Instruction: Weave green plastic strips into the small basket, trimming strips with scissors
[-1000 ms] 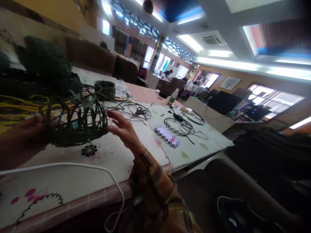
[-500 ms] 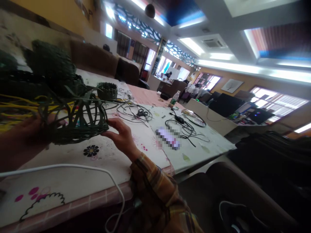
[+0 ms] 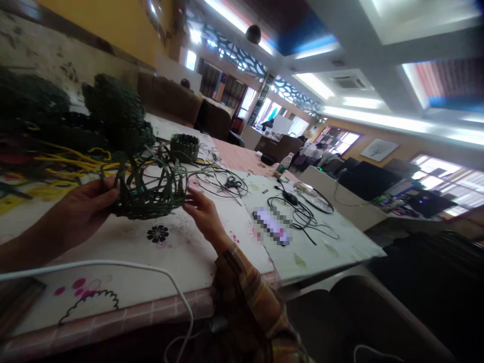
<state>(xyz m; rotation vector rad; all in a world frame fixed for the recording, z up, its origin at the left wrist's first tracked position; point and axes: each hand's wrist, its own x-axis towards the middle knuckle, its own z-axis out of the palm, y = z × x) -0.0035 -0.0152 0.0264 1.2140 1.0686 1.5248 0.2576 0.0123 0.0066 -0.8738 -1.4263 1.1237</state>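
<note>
Between my hands, above the table, is a dark green woven basket [image 3: 151,201] with a dense band of weave low down and loose strips looping up from it. My left hand [image 3: 88,204] grips its left side, thumb and fingers pinched at the edge. On the right side, the fingertips of my right hand [image 3: 204,214] close on the weave. Behind it stands a smaller finished-looking dark green basket [image 3: 184,147]. Thin dark strips [image 3: 227,182] lie coiled on the table to the right of the held basket.
Large dark green bundles [image 3: 115,111] and yellow strips [image 3: 64,160] fill the table's left side. A blurred-out purple item [image 3: 270,225], a black cable [image 3: 298,209] and a bottle [image 3: 285,164] lie or stand to the right. A white cord [image 3: 124,262] crosses in front.
The view has swung left, so everything sits further right in the picture. The left hand shows more fully at the basket's left side. Both hands still hold the basket.
</note>
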